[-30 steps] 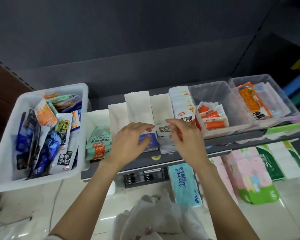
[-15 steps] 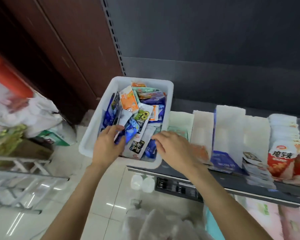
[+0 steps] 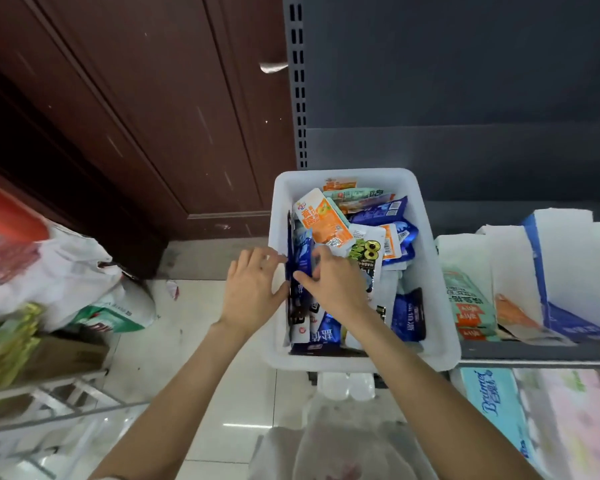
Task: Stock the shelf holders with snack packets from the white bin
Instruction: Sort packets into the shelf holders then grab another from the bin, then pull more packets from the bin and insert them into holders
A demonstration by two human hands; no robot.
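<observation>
In white bin (image 3: 440, 306), right hand (image 3: 333, 282) covering packets (image 3: 326, 220)

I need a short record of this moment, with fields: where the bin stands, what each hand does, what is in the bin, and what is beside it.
bin: white bin on the left end of the shelf
left hand: left hand at the bin's left wall, touching the dark blue packets
right hand: right hand inside the bin, fingers pinching the same packets
bin contents: many mixed packets, an orange packet on top
beside bin: white paper holders to its right, partly stocked
</observation>
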